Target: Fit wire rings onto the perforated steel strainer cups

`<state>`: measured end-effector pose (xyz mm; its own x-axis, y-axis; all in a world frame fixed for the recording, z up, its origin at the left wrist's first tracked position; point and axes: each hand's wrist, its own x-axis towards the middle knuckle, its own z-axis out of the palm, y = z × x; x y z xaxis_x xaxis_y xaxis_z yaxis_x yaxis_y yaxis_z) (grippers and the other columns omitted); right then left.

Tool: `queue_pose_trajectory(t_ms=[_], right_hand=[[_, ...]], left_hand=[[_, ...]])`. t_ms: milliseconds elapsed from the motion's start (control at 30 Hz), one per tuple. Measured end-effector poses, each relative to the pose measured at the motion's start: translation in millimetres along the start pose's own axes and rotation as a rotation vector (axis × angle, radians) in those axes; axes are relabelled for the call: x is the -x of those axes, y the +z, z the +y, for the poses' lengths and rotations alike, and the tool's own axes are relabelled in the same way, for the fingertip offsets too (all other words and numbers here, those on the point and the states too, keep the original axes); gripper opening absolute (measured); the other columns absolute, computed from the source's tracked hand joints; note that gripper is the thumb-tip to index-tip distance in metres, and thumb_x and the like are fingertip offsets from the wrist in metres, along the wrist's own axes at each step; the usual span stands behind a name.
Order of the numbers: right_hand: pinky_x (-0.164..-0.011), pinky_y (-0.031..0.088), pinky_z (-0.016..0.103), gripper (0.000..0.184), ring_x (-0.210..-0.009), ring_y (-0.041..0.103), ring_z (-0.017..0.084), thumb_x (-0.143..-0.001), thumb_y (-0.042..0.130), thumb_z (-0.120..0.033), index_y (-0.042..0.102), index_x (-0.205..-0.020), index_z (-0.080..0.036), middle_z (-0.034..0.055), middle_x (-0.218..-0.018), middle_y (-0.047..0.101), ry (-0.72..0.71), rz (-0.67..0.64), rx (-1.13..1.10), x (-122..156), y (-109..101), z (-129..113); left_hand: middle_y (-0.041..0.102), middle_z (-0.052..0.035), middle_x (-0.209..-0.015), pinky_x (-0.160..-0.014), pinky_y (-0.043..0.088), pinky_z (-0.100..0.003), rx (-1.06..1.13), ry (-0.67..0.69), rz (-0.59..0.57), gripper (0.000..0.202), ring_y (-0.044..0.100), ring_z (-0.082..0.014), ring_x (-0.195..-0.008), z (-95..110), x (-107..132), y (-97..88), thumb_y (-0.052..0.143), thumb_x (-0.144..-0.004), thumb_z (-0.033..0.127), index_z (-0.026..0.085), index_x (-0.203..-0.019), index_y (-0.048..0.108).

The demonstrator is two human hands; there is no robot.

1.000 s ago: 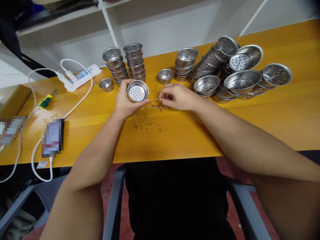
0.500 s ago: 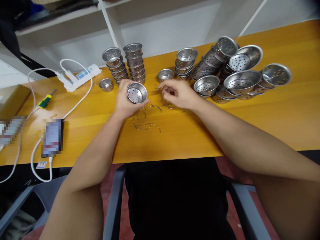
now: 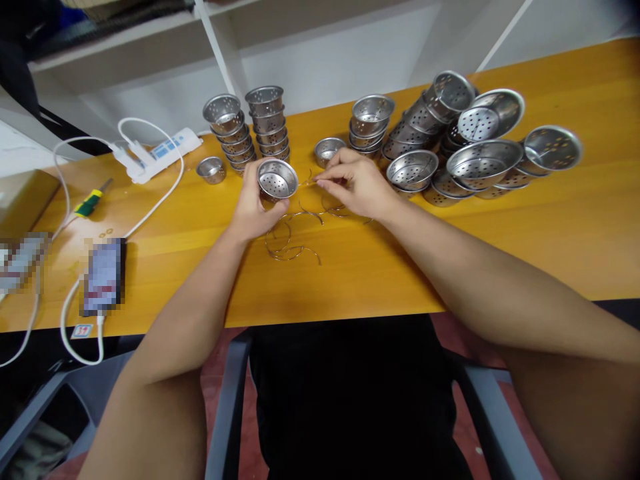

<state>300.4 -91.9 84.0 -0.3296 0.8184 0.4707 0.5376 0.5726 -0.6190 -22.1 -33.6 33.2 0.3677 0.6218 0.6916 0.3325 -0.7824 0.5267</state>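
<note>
My left hand (image 3: 254, 208) is wrapped round a small perforated metal cup (image 3: 277, 180), its open mouth tilted up toward me. Just right of the cup, my right hand (image 3: 353, 183) pinches a thin wire (image 3: 306, 180) between thumb and fingertips. The wire's end lies close to the cup's side; whether it touches or passes through a hole I cannot tell. Below both hands, several loose curved wires (image 3: 290, 252) lie tangled on the wooden table (image 3: 340, 287). Behind my right hand stands a single small perforated cup (image 3: 329, 148).
Tall stacks of perforated cups (image 3: 267, 123) stand at the back left, with a lone cup (image 3: 211, 171) beside them. Larger nested cups (image 3: 483, 165) lean at the right. A power strip (image 3: 167, 153), screwdriver (image 3: 90, 203) and cabled phone (image 3: 103, 277) are on the left.
The cup in my left hand has turned slightly and shifted a little right. My left thumb has moved lower on it, and my right fingertips have come a bit nearer the cup.
</note>
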Motion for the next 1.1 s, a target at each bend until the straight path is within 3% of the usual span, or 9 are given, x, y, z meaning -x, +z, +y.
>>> queue_pose_trajectory(t_ms=[267, 367, 533, 700, 867, 967, 1100], right_hand=[[-0.099, 0.067, 0.056, 0.029, -0.107, 0.077, 0.037, -0.118, 0.083, -0.055, 0.092, -0.118, -0.027, 0.0143, -0.119, 0.081, 0.023, 0.091, -0.009, -1, 4, 6], [-0.096, 0.065, 0.053, 0.026, -0.098, 0.075, 0.033, -0.118, 0.081, -0.051, 0.092, -0.124, -0.027, 0.0122, -0.114, 0.081, 0.000, 0.076, -0.051, -1, 6, 3], [-0.096, 0.064, 0.051, 0.032, -0.097, 0.074, 0.033, -0.120, 0.078, -0.057, 0.092, -0.130, -0.029, 0.0111, -0.113, 0.080, -0.007, 0.043, -0.054, 0, 8, -3], [-0.098, 0.064, 0.052, 0.041, -0.097, 0.075, 0.034, -0.123, 0.070, -0.060, 0.093, -0.133, -0.027, 0.0134, -0.114, 0.084, -0.051, 0.087, -0.060, 0, 8, -8], [-0.085, 0.062, 0.048, 0.048, -0.088, 0.071, 0.031, -0.121, 0.072, -0.068, 0.090, -0.140, -0.027, 0.0110, -0.108, 0.084, 0.038, 0.099, -0.122, 2, 11, -11], [-0.080, 0.058, 0.043, 0.045, -0.082, 0.067, 0.027, -0.120, 0.075, -0.066, 0.088, -0.139, -0.027, 0.0076, -0.102, 0.080, 0.058, 0.089, -0.167, 3, 14, -15], [-0.074, 0.053, 0.039, 0.037, -0.078, 0.062, 0.023, -0.117, 0.078, -0.061, 0.086, -0.130, -0.027, 0.0050, -0.096, 0.075, 0.053, 0.067, -0.215, 5, 17, -25]], left_hand=[[0.072, -0.0119, -0.147, -0.137, 0.063, -0.069, -0.058, -0.019, -0.016, 0.101, 0.076, -0.0415, -0.144, 12, -3, -7.5, 0.119, -0.074, 0.072, 0.030, -0.153, 0.072], [0.072, -0.0104, -0.142, -0.132, 0.066, -0.068, -0.057, -0.036, 0.005, 0.103, 0.077, -0.0394, -0.137, 12, -2, -5.9, 0.123, -0.067, 0.074, 0.029, -0.145, 0.073], [0.075, -0.0102, -0.148, -0.132, 0.066, -0.066, -0.002, -0.112, -0.002, 0.106, 0.080, -0.0364, -0.136, 10, 0, -1.5, 0.121, -0.075, 0.072, 0.031, -0.154, 0.062], [0.075, -0.0129, -0.155, -0.133, 0.067, -0.067, 0.018, -0.116, -0.033, 0.110, 0.080, -0.0401, -0.143, 6, 3, 1.5, 0.119, -0.079, 0.071, 0.032, -0.162, 0.059], [0.070, -0.0142, -0.165, -0.134, 0.067, -0.062, 0.074, -0.052, -0.095, 0.106, 0.077, -0.0398, -0.153, 5, 5, 3.8, 0.106, -0.094, 0.079, 0.037, -0.175, 0.051], [0.071, -0.0133, -0.162, -0.136, 0.063, -0.064, 0.026, 0.002, -0.082, 0.104, 0.074, -0.0408, -0.155, 10, 3, 3.2, 0.106, -0.091, 0.083, 0.037, -0.171, 0.057], [0.075, -0.0102, -0.144, -0.123, 0.069, -0.061, -0.015, 0.024, -0.070, 0.097, 0.078, -0.0376, -0.138, 21, 1, 3.6, 0.112, -0.082, 0.084, 0.033, -0.153, 0.070]])
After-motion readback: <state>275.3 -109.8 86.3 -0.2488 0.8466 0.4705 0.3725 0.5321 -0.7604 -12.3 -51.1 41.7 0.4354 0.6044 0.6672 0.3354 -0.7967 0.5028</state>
